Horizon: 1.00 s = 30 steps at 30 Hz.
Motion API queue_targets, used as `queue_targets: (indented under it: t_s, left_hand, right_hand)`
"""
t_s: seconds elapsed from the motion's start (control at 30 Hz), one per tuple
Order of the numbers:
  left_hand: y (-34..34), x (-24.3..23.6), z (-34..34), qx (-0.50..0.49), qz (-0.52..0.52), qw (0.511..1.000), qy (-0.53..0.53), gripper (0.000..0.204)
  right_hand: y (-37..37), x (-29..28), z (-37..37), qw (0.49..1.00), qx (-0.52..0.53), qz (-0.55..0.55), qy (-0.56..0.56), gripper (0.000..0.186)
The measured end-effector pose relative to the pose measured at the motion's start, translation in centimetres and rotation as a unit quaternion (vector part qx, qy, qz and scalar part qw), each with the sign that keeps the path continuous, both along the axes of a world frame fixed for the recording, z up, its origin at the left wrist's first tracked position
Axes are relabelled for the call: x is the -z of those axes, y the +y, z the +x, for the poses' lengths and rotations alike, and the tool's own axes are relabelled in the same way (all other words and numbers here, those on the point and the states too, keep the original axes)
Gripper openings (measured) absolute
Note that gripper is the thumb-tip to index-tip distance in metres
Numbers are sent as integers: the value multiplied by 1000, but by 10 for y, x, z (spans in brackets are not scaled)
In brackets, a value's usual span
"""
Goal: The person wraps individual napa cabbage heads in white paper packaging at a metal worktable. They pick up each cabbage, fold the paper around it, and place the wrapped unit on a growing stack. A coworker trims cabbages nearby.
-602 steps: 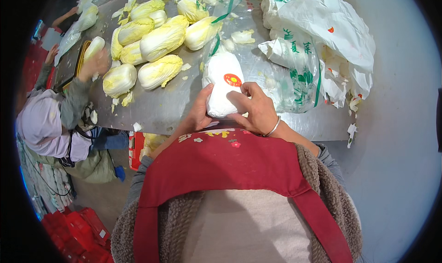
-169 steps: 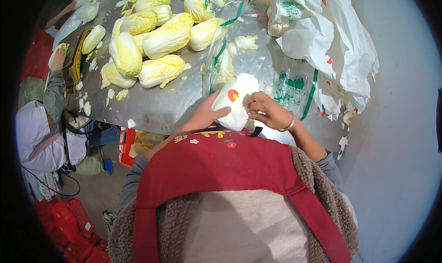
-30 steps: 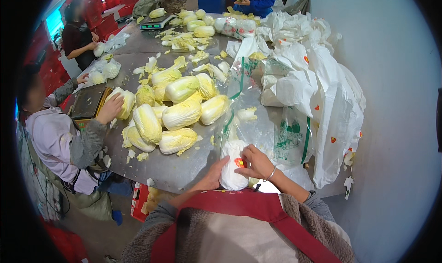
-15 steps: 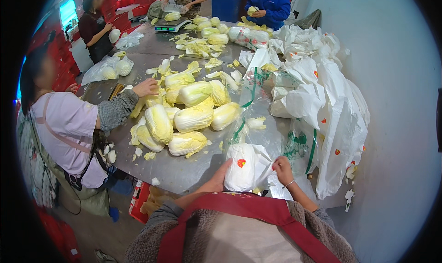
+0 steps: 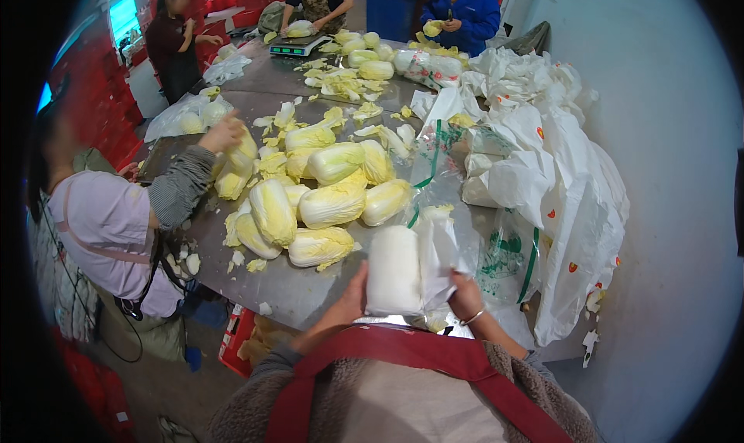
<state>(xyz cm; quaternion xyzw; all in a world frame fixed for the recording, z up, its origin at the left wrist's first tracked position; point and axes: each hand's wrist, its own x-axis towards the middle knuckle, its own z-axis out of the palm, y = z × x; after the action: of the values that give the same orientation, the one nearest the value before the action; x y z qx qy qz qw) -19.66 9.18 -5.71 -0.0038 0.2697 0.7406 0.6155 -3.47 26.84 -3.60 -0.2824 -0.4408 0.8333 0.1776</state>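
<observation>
A napa cabbage wrapped in white paper stands on end at the near edge of the metal table, close to my body. My left hand is closed against its left side, with the fingertips partly hidden behind it. On the other side, my right hand pinches the loose flap of the paper, which stands away from the bundle. Just beyond lies a heap of bare napa cabbages, pale yellow and white. A clear plastic bag with green stripes lies flat to the right of the heap.
White sheets of paper with red marks are piled along the right wall. At the left, a co-worker's hand holds a cabbage. Other people stand around the far end, near a scale and a blue bin.
The wrapped cabbage has turned, so its red mark no longer shows, and its flap stands higher. My right hand has shifted slightly left. The co-worker has lifted a cabbage from the heap.
</observation>
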Motion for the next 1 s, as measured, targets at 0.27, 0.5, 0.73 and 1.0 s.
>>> queue_targets:
  t_s: [0.27, 0.5, 0.73, 1.0]
  left_hand:
    - [-16, 51, -19, 25, 173, 984, -45, 77]
    - [-18, 46, -15, 64, 204, 976, -39, 87]
    - [1, 85, -11, -8, 82, 990, -111, 84]
    - [18, 32, -44, -138, 7, 990, 18, 80]
  right_hand:
    - [-5, -138, -20, 950, -74, 273, 130, 43]
    - [-11, -186, -39, 919, -32, -23, 391, 54]
    - [179, -211, -5, 946, 82, 196, 246, 35]
    - [309, -265, 82, 749, 495, 151, 414, 66]
